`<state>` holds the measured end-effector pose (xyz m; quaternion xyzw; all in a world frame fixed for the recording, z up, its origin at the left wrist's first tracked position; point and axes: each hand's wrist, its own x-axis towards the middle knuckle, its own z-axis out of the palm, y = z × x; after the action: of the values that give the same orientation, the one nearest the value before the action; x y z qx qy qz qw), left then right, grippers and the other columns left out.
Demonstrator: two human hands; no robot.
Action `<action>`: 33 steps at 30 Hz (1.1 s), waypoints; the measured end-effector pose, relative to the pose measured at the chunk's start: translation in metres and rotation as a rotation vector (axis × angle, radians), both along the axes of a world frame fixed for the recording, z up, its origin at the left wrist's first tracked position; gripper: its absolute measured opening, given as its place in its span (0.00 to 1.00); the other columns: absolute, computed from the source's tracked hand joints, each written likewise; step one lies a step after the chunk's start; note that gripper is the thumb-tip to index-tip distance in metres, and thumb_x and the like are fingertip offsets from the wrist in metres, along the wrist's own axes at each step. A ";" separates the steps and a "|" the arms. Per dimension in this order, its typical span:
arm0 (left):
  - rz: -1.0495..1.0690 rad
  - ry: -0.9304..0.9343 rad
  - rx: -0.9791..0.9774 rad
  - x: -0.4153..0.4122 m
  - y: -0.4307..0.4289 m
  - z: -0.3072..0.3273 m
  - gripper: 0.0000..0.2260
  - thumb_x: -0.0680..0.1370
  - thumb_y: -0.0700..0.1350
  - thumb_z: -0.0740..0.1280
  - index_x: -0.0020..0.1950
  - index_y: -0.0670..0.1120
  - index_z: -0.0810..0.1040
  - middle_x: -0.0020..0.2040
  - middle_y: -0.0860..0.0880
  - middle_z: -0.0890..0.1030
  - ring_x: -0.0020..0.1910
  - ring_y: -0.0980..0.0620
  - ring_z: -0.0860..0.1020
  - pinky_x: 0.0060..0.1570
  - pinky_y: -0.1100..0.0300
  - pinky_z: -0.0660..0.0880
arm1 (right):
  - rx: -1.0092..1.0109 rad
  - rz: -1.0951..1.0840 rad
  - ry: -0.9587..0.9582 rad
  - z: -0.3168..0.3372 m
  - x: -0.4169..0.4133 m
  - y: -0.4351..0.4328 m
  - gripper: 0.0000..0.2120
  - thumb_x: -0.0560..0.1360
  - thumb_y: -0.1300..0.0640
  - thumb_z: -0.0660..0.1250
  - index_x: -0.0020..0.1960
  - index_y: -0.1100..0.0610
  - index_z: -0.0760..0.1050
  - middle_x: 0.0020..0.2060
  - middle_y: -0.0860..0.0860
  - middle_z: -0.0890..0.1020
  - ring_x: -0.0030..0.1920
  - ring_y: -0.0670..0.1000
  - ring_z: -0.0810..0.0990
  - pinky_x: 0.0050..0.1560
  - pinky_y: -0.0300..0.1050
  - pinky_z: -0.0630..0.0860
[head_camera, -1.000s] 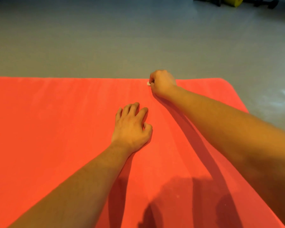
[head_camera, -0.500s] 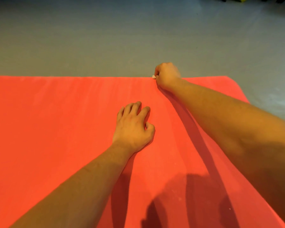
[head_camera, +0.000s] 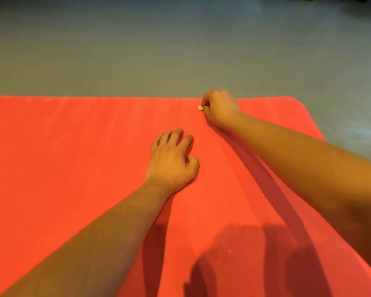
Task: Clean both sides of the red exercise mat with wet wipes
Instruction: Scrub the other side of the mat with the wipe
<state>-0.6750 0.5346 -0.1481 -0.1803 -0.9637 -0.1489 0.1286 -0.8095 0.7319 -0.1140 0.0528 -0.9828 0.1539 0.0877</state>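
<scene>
On a red mat (head_camera: 73, 168), the right hand (head_camera: 220, 108) grips a balled white wipe (head_camera: 200, 108) near the far edge; the left hand (head_camera: 171, 161) rests on the mat, fingers loosely bent.

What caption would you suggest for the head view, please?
Right hand holds a white wipe on the red mat near its far edge; left hand rests on the mat.

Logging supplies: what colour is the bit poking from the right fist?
White: the wipe shows best in the head view, against the red mat.
</scene>
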 end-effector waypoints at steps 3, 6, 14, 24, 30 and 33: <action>-0.010 -0.012 0.018 -0.001 -0.001 0.000 0.23 0.72 0.52 0.61 0.67 0.52 0.77 0.71 0.49 0.74 0.69 0.45 0.70 0.68 0.46 0.68 | 0.065 -0.041 -0.070 0.006 -0.016 -0.005 0.06 0.74 0.57 0.69 0.49 0.55 0.83 0.49 0.56 0.85 0.50 0.61 0.82 0.43 0.45 0.73; -0.042 -0.009 0.046 -0.002 -0.002 0.001 0.22 0.72 0.51 0.60 0.65 0.51 0.77 0.68 0.49 0.74 0.67 0.45 0.72 0.62 0.47 0.71 | 0.101 0.003 -0.057 0.010 0.013 -0.010 0.08 0.74 0.58 0.67 0.49 0.55 0.83 0.50 0.56 0.85 0.50 0.61 0.82 0.45 0.48 0.76; -0.015 0.024 0.080 -0.001 -0.003 0.000 0.12 0.76 0.47 0.62 0.59 0.48 0.76 0.57 0.47 0.75 0.58 0.43 0.74 0.52 0.43 0.73 | 0.008 0.319 0.011 0.003 0.184 -0.015 0.05 0.74 0.56 0.64 0.44 0.53 0.78 0.41 0.49 0.77 0.44 0.54 0.78 0.41 0.50 0.74; -0.001 0.030 0.090 0.000 -0.004 0.001 0.10 0.73 0.46 0.64 0.52 0.49 0.80 0.51 0.47 0.75 0.52 0.44 0.74 0.46 0.47 0.72 | 0.033 0.059 -0.034 0.003 0.112 -0.018 0.06 0.74 0.57 0.66 0.47 0.54 0.83 0.47 0.55 0.81 0.48 0.60 0.80 0.43 0.49 0.72; -0.036 -0.007 0.043 0.003 -0.007 0.007 0.12 0.73 0.47 0.60 0.52 0.47 0.80 0.52 0.46 0.78 0.51 0.42 0.75 0.48 0.45 0.74 | 0.052 0.164 -0.016 0.005 0.203 -0.031 0.06 0.74 0.59 0.64 0.46 0.54 0.80 0.44 0.52 0.78 0.46 0.58 0.80 0.41 0.52 0.76; -0.029 -0.043 0.044 0.023 -0.008 0.005 0.17 0.74 0.48 0.57 0.55 0.46 0.82 0.55 0.45 0.80 0.55 0.41 0.75 0.52 0.46 0.75 | 0.018 0.290 -0.036 0.005 0.269 -0.030 0.05 0.74 0.58 0.64 0.46 0.54 0.78 0.43 0.51 0.77 0.45 0.56 0.78 0.43 0.52 0.75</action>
<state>-0.6523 0.5267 -0.1432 -0.1884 -0.9600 -0.1758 0.1098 -0.5408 0.7017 -0.1086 0.1925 -0.9675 0.1569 0.0466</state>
